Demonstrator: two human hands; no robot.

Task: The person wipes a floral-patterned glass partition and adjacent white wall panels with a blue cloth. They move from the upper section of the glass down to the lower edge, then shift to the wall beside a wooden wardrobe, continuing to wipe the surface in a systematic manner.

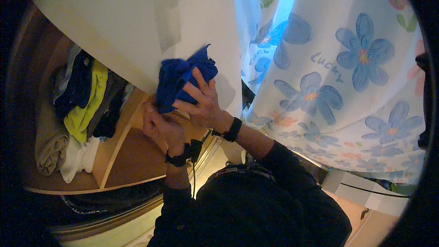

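Observation:
A crumpled dark blue cloth (175, 79) is between my hands, in front of a broad white panel (137, 24). My right hand (204, 101) lies over the cloth's right side with fingers spread across it. Lower and to the left, my left hand (163, 127) is curled at the cloth's bottom edge; some of its fingers are hidden. Each wrist wears a black band, and a thin cable hangs from the box on the left one (194, 151).
To the left, a wooden shelf unit (115, 151) holds folded clothes, including a yellow-green garment (82, 109), a rolled beige one (51, 154) and white fabric (77, 159). Dark items (113, 197) lie below it. A flower-print curtain (308, 116) hangs on the right, above a white box-like unit (363, 192).

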